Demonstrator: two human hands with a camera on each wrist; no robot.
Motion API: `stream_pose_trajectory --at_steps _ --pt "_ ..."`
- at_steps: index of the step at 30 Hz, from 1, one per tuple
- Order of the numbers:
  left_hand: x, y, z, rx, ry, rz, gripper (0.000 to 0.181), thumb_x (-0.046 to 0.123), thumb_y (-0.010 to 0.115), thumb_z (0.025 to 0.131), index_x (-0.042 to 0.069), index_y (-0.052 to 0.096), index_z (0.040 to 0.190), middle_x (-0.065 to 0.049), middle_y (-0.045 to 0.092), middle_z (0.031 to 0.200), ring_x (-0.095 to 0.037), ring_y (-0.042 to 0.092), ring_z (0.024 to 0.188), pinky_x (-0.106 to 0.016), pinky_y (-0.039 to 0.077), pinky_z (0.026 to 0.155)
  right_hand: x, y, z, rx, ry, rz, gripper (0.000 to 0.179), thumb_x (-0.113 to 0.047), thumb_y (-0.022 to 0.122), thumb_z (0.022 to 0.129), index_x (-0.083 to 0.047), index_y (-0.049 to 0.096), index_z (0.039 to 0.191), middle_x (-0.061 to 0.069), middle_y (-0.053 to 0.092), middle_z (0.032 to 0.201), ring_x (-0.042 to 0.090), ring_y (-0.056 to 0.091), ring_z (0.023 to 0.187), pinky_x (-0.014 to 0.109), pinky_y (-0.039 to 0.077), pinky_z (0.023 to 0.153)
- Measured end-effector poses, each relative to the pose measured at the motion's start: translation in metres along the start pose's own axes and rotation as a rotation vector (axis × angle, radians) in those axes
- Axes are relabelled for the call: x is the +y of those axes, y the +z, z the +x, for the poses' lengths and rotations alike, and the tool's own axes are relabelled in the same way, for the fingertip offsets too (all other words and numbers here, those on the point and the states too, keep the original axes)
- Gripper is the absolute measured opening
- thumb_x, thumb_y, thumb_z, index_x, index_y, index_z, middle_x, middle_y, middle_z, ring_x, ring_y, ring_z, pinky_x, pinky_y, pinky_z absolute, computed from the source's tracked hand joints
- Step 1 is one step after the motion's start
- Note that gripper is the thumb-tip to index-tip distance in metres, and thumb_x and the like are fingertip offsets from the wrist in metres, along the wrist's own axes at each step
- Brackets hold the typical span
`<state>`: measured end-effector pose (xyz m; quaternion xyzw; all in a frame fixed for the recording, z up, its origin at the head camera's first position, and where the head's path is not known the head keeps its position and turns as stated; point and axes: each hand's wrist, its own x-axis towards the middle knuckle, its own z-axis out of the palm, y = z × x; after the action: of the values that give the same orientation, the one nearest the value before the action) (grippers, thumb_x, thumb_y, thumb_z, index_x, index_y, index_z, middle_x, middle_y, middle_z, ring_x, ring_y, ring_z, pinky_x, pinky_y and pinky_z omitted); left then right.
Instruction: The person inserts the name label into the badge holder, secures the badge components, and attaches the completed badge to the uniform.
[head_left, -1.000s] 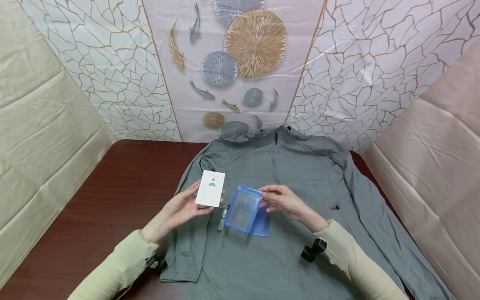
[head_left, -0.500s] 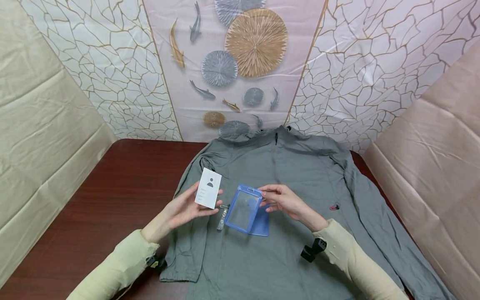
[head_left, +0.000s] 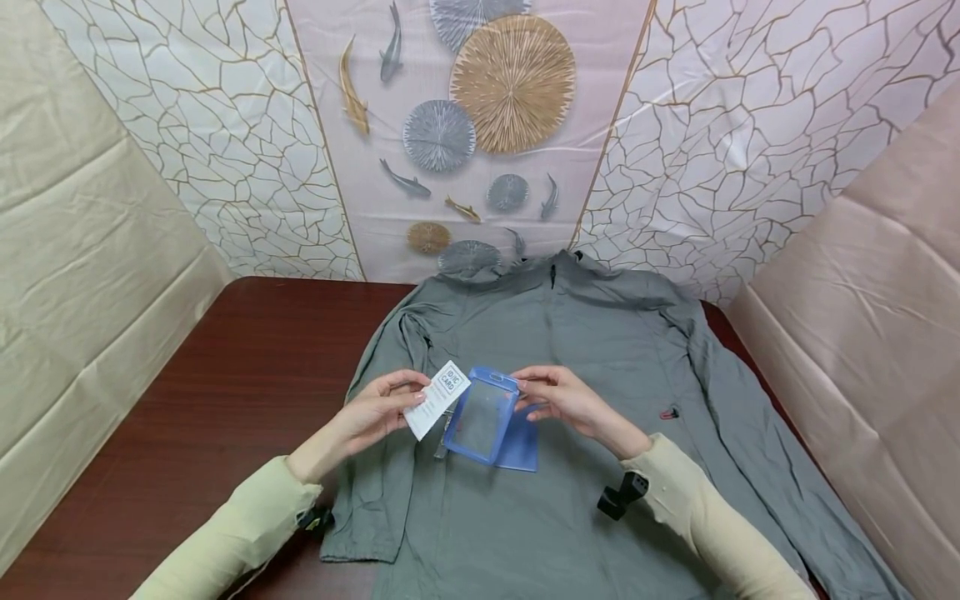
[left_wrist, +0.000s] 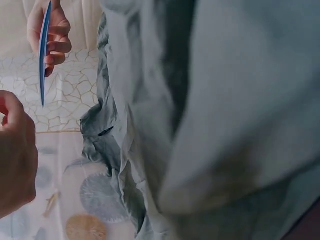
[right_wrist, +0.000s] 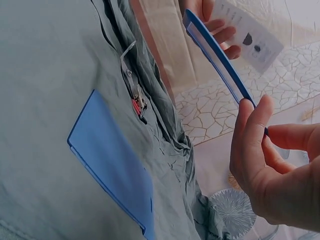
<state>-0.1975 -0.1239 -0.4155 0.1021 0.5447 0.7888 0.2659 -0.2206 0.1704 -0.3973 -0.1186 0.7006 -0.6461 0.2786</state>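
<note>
My left hand [head_left: 378, 414] pinches a white ID card [head_left: 437, 400] between thumb and fingers, its text side up in the head view. The card's other face [right_wrist: 250, 37], with a small portrait icon, shows in the right wrist view. My right hand [head_left: 567, 406] pinches the top corner of a blue badge holder frame [head_left: 481, 421] with a clear window, held above the jacket. The card's upper corner reaches the frame's left edge in the head view. Below the frame, a flat blue cover [right_wrist: 112, 162] lies on the jacket. A badge clip [head_left: 441, 450] is partly hidden behind the frame.
A grey jacket [head_left: 600, 500] lies spread across the dark red table [head_left: 300, 358], with a small red detail [head_left: 669, 414] on its right side. Behind stands a patterned backdrop [head_left: 750, 125]. Beige cloth panels [head_left: 97, 250] close off both sides.
My left hand has turned the card over, so its text side now shows instead of the portrait, and brought it right toward the frame. The frame has shifted slightly left.
</note>
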Motion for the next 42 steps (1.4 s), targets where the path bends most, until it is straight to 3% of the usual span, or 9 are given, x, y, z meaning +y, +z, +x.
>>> stream_pose_trajectory --at_steps 7,14,19,24,30,35,39,42 --pt "-0.006 0.003 0.002 0.062 0.039 0.152 0.017 0.010 0.058 0.086 0.015 0.062 0.101 0.003 0.063 0.093 -0.009 0.061 0.079 -0.027 0.052 0.070 0.000 0.002 0.002 0.002 0.004 -0.010 0.042 -0.016 0.050 0.091 0.007 0.043 0.126 -0.005 0.065 0.086 0.016 0.065 0.083 0.022 0.054 0.064" --pt "-0.011 0.006 0.005 0.102 0.109 0.356 0.036 0.011 0.063 0.082 -0.001 0.055 0.114 0.004 0.065 0.096 -0.007 0.062 0.080 -0.026 0.052 0.069 -0.001 0.003 0.003 0.014 0.012 -0.022 0.040 -0.016 0.050 0.091 0.006 0.045 0.125 -0.004 0.065 0.086 0.017 0.064 0.084 0.022 0.054 0.063" --pt "-0.011 0.012 0.007 0.134 0.141 0.493 0.046 0.010 0.065 0.080 -0.002 0.049 0.122 -0.013 0.065 0.103 -0.008 0.063 0.076 -0.030 0.053 0.066 -0.001 0.004 0.003 0.010 0.013 -0.029 0.041 -0.019 0.052 0.091 0.004 0.046 0.124 -0.004 0.065 0.088 0.018 0.064 0.086 0.022 0.053 0.064" --pt "-0.010 0.019 0.007 0.117 0.155 0.535 0.050 0.007 0.064 0.080 -0.003 0.044 0.124 -0.027 0.060 0.104 -0.008 0.062 0.070 -0.033 0.054 0.064 -0.001 0.004 0.004 0.008 0.019 -0.021 0.042 -0.020 0.052 0.090 0.004 0.046 0.125 -0.004 0.065 0.090 0.019 0.064 0.087 0.022 0.053 0.064" --pt "-0.010 0.022 0.009 0.113 0.137 0.539 0.051 0.004 0.062 0.081 -0.007 0.039 0.125 -0.028 0.060 0.098 -0.005 0.062 0.067 -0.036 0.055 0.065 -0.003 0.005 0.006 0.005 0.024 -0.021 0.042 -0.019 0.051 0.091 0.004 0.045 0.126 -0.004 0.064 0.090 0.018 0.064 0.087 0.022 0.053 0.064" --pt "-0.009 0.027 0.009 0.103 0.118 0.616 0.040 0.007 0.059 0.084 -0.009 0.045 0.118 -0.027 0.062 0.094 -0.009 0.058 0.057 -0.046 0.053 0.059 -0.004 0.007 0.007 0.008 0.032 -0.015 0.041 -0.017 0.050 0.091 0.004 0.044 0.126 -0.004 0.064 0.090 0.015 0.064 0.083 0.021 0.053 0.063" --pt "-0.008 0.031 0.008 0.111 0.072 0.679 0.035 0.012 0.058 0.085 -0.007 0.050 0.114 -0.021 0.064 0.088 -0.015 0.055 0.055 -0.051 0.050 0.052 -0.006 0.007 0.007 0.013 0.031 -0.001 0.041 -0.016 0.050 0.091 0.005 0.044 0.126 -0.003 0.064 0.089 0.012 0.063 0.080 0.020 0.053 0.062" --pt "-0.009 0.034 0.007 0.098 0.018 0.656 0.035 0.015 0.057 0.087 -0.007 0.050 0.113 -0.019 0.065 0.087 -0.018 0.058 0.060 -0.051 0.050 0.051 -0.007 0.007 0.008 0.020 0.030 0.010 0.040 -0.015 0.050 0.091 0.005 0.045 0.125 -0.003 0.064 0.089 0.013 0.063 0.080 0.020 0.053 0.062"
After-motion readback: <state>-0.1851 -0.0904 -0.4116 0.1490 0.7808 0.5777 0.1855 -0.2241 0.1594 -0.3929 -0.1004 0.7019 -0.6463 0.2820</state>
